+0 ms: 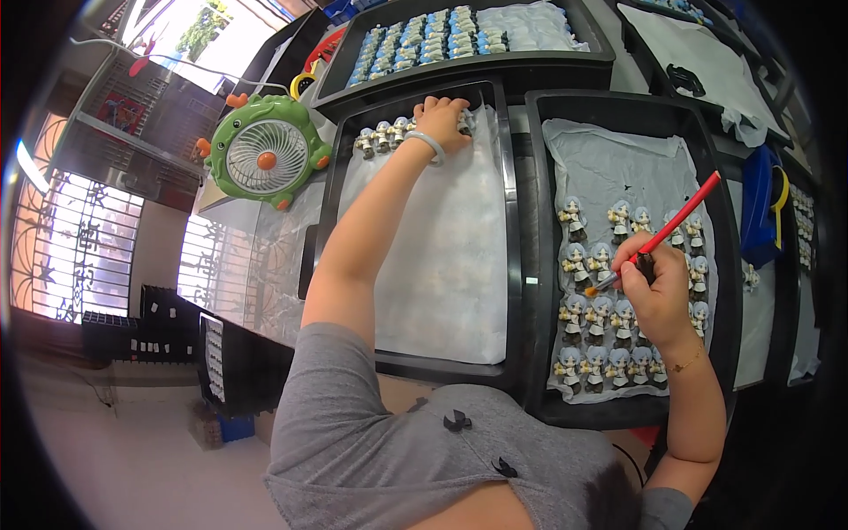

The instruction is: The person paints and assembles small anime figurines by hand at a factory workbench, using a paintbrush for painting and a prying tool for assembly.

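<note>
At the far end of the middle black tray (511, 265), my left hand (442, 125) reaches over a row of small figurines (382, 135) with pale hair and dark bases. Its bent fingers close around a figurine at the right end of the row, mostly hidden by the hand. My right hand (658, 296) grips a paintbrush (685, 212) with a red handle, its orange-brown bristles pointing left and down. A small dark piece shows between those fingers; I cannot tell what it is. Below the hand, several similar figurines (572, 311) lie in rows on white lining in the right tray (539, 380).
Beyond stands another black tray (565, 64) with rows of blue-and-white figurines. A green animal-shaped fan (265, 155) sits left of the middle tray. At the right are a blue container (761, 212) and a lined tray (685, 44) holding a black item.
</note>
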`<control>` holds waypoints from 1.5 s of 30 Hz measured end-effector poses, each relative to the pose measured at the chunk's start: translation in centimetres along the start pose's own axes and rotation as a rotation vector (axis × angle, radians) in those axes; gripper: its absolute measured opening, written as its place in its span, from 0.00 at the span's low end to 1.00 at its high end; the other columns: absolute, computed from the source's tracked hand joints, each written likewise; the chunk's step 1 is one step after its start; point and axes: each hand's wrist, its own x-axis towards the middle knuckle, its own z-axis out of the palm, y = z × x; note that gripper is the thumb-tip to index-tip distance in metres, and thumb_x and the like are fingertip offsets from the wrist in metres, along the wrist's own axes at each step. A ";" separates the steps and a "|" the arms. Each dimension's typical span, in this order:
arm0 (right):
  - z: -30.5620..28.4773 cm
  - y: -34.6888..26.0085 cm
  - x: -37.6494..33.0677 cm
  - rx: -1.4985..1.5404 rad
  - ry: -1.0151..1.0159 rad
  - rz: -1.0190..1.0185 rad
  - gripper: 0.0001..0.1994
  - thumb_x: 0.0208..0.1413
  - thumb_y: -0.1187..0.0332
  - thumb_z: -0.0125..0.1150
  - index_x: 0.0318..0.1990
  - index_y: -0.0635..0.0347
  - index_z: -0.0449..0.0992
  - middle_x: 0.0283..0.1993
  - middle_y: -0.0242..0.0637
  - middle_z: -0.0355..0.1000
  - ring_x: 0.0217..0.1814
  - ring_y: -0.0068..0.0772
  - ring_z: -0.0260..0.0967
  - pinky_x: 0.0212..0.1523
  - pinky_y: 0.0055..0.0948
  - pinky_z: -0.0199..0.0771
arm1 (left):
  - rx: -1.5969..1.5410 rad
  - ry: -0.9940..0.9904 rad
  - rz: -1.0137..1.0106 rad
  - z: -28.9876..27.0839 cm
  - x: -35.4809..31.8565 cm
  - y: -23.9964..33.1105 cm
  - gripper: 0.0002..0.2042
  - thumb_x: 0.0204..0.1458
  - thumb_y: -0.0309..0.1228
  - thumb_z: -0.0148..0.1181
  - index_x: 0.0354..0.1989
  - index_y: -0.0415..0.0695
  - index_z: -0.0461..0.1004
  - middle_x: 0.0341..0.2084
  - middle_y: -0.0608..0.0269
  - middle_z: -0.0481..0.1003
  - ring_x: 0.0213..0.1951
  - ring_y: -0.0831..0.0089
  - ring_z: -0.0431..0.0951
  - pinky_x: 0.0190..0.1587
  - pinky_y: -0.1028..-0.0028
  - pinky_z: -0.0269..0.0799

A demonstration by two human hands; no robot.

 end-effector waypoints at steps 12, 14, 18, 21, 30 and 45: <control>-2.3 0.0 0.8 0.109 0.102 -0.019 0.03 0.46 0.74 0.48 0.25 0.62 0.68 0.16 0.24 0.59 0.18 0.11 0.53 0.19 0.15 0.52 | 0.101 0.038 -0.068 -2.0 -0.4 1.3 0.29 0.36 0.35 0.61 0.52 0.56 0.64 0.46 0.62 0.66 0.52 0.59 0.59 0.55 0.52 0.50; -3.2 -0.1 0.8 0.139 0.137 -0.010 0.03 0.47 0.74 0.48 0.25 0.62 0.68 0.16 0.24 0.59 0.18 0.11 0.53 0.20 0.15 0.52 | -0.001 0.233 0.121 -3.4 -0.2 5.1 0.24 0.36 0.34 0.59 0.48 0.53 0.67 0.42 0.62 0.68 0.49 0.60 0.62 0.52 0.56 0.54; -3.3 -0.3 0.3 0.188 0.162 -0.020 0.03 0.48 0.74 0.48 0.27 0.62 0.69 0.19 0.23 0.61 0.21 0.09 0.56 0.22 0.13 0.55 | -0.181 0.211 0.594 -5.5 -2.6 16.1 0.08 0.40 0.30 0.55 0.31 0.47 0.73 0.25 0.63 0.73 0.39 0.61 0.69 0.43 0.64 0.62; -2.2 0.0 0.6 0.131 0.097 0.042 0.03 0.48 0.72 0.48 0.28 0.61 0.69 0.24 0.28 0.66 0.24 0.14 0.61 0.27 0.16 0.63 | 0.424 -0.322 0.648 -3.3 -3.4 19.9 0.15 0.42 0.42 0.51 0.35 0.49 0.75 0.35 0.63 0.75 0.46 0.62 0.69 0.49 0.57 0.56; -0.5 -0.9 0.2 0.162 0.108 -0.082 0.02 0.44 0.75 0.49 0.25 0.63 0.68 0.18 0.27 0.63 0.20 0.13 0.57 0.23 0.18 0.58 | -0.214 -0.124 0.542 -5.8 -4.7 18.3 0.13 0.47 0.30 0.49 0.43 0.44 0.68 0.34 0.55 0.73 0.38 0.62 0.74 0.47 0.62 0.62; -1.6 -1.5 -0.4 0.246 0.060 0.064 0.04 0.48 0.74 0.46 0.28 0.64 0.68 0.22 0.29 0.64 0.22 0.14 0.62 0.22 0.13 0.60 | -1.990 -0.643 0.285 -10.9 -16.8 13.1 0.44 0.25 0.19 0.54 0.59 0.51 0.45 0.54 0.50 0.55 0.37 0.69 0.66 0.34 0.77 0.60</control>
